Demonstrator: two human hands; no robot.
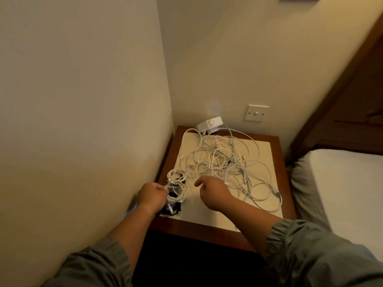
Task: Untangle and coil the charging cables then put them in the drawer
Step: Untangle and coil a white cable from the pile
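While the left hand (152, 196) is pinching a coil (176, 190) at the table's (196, 232) near-left corner, probably so its loops are not springing open, the right hand (213, 193) is hovering, fingers curled, beside the tangle (223, 162); whether it is holding a strand I cannot tell.

The tangled cables (217, 160) lie on the desk (280, 172). A coil (182, 188) sits at its front left corner. The bed (342, 183) is right.

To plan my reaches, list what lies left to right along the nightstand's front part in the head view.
left hand → coiled white cable → right hand → white-sheeted bed
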